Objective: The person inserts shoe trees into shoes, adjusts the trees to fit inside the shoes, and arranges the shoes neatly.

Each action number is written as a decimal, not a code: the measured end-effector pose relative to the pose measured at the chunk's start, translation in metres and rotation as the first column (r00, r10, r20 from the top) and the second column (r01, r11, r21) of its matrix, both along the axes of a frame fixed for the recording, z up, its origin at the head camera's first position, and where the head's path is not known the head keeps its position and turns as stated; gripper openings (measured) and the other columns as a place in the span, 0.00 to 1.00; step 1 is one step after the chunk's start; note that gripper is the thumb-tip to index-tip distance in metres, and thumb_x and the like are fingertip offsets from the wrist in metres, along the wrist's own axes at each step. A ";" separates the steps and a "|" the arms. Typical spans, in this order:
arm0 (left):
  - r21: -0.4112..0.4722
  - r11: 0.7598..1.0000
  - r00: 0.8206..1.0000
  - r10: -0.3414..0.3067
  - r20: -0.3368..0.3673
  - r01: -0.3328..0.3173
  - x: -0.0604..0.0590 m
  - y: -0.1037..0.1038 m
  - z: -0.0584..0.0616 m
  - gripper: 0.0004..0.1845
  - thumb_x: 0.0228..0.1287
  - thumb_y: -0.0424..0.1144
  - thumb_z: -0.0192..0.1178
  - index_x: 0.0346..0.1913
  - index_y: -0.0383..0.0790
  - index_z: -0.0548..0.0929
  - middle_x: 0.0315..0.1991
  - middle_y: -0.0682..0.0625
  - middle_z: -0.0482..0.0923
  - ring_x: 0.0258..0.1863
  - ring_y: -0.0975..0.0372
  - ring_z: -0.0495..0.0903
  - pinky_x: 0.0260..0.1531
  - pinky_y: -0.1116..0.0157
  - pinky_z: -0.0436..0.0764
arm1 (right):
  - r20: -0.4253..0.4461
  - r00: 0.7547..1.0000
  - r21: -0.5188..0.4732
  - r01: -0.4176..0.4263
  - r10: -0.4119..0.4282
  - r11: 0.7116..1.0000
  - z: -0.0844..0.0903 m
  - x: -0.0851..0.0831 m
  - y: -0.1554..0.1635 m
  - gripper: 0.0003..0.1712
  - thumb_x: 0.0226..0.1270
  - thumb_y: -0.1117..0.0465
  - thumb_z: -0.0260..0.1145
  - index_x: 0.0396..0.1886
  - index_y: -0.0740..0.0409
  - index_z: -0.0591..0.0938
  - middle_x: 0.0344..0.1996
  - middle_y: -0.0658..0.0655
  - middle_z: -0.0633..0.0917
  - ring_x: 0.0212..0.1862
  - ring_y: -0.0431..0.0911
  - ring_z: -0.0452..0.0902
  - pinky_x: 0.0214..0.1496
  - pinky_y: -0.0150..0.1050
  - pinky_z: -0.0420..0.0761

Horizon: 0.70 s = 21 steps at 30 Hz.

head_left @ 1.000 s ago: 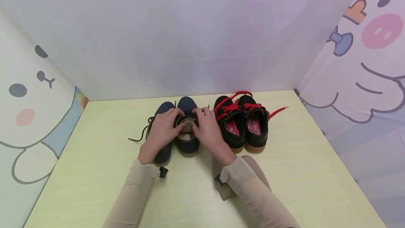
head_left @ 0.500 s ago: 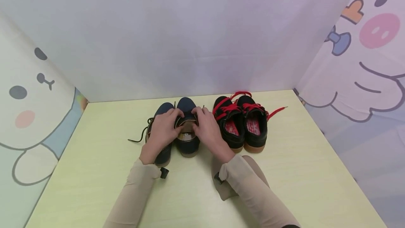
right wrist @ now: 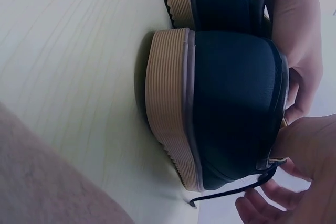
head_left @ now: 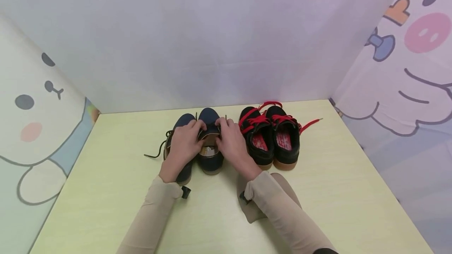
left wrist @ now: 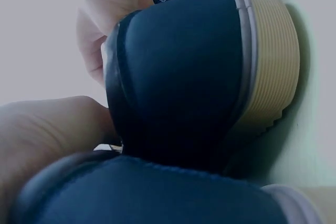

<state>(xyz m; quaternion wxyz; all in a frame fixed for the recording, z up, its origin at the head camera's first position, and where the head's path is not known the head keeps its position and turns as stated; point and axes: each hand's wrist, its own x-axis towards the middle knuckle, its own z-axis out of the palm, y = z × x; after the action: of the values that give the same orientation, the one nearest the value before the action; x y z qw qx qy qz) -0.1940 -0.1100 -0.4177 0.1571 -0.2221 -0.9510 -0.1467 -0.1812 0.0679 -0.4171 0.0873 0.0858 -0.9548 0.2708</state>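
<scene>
Two navy lace-up shoes stand side by side at the back of the table, toes pointing away. Both my hands are at the opening of the right navy shoe (head_left: 210, 164). My left hand (head_left: 184, 142) grips its left edge, thumb toward the inside, and lies across the left navy shoe (head_left: 184, 120), hiding much of it. The opposite edge is pinched by my right hand (head_left: 231, 142). In the right wrist view a dark lace (right wrist: 226, 193) trails down beside those fingers. A pale label shows on the insole. The left wrist view has the shoe's rounded heel (left wrist: 178, 61) close up.
To the right stand a pair of black shoes (head_left: 268, 152) with red laces (head_left: 310, 125) spread loosely. A tan fabric piece (head_left: 248, 209) lies partly under my right sleeve. Behind the table (head_left: 106, 167) rises a pale cloth wall (head_left: 212, 50); printed cartoon panels flank it.
Both hands stay at the same shoe's opening. The thumbs have drawn slightly apart, and more of the inside shows between them. The shoes keep their places.
</scene>
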 end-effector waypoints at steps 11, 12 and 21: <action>-0.057 0.995 0.997 0.080 0.018 -0.079 0.003 0.005 0.000 0.34 0.61 0.40 0.74 0.70 0.37 0.76 0.57 0.32 0.83 0.36 0.42 0.87 0.41 0.43 0.83 | 0.067 0.997 0.035 -0.038 0.036 0.999 0.001 -0.007 0.001 0.35 0.68 0.62 0.73 0.73 0.56 0.73 0.67 0.62 0.79 0.64 0.59 0.77 0.67 0.53 0.80; -0.069 0.994 0.996 0.083 0.017 -0.081 0.003 0.006 0.000 0.33 0.62 0.40 0.74 0.69 0.37 0.77 0.57 0.33 0.83 0.37 0.41 0.87 0.42 0.43 0.83 | 0.075 0.996 0.037 -0.040 0.037 0.998 0.002 -0.007 0.001 0.34 0.68 0.62 0.73 0.72 0.56 0.73 0.66 0.62 0.80 0.64 0.59 0.77 0.66 0.52 0.80; -0.065 0.992 0.994 0.112 -0.014 -0.112 0.003 0.013 0.000 0.25 0.62 0.38 0.71 0.61 0.36 0.82 0.47 0.39 0.88 0.36 0.42 0.86 0.42 0.45 0.81 | 0.074 0.997 0.043 -0.034 0.031 0.998 0.006 -0.010 0.001 0.29 0.67 0.64 0.72 0.67 0.57 0.76 0.61 0.61 0.84 0.58 0.56 0.80 0.58 0.52 0.84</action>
<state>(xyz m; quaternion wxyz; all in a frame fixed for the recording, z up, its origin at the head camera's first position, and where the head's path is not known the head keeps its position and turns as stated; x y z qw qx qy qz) -0.1908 -0.0967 -0.4177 0.1625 -0.1742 -0.9655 -0.1054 -0.1913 0.0692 -0.4110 0.0456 0.0933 -0.9617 0.2538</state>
